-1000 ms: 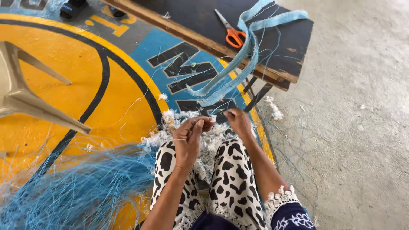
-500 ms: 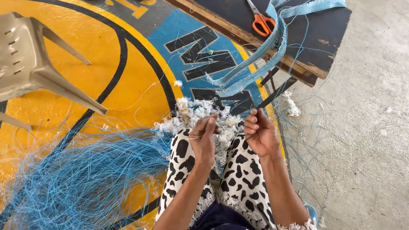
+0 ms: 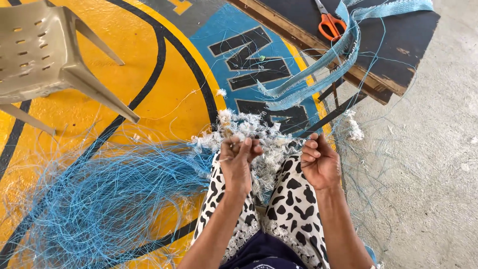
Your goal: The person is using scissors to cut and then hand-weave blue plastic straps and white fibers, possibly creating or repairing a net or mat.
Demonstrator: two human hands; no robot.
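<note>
Blue threads (image 3: 89, 199) lie heaped on the painted floor (image 3: 164, 94) beside the person's knees. Left hand (image 3: 238, 157) pinches fine strands between thumb and fingertips above white fluff (image 3: 259, 129); right hand (image 3: 318, 162) is curled closed, its hold too fine to make out.

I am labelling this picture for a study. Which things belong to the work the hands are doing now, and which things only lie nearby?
In the work:
left hand, pinching thin strands
right hand, fingers curled
white frayed fibre pile over the knees
loose blue threads on the floor

Lying about:
orange scissors on the dark board
blue woven strip
beige plastic chair
</note>
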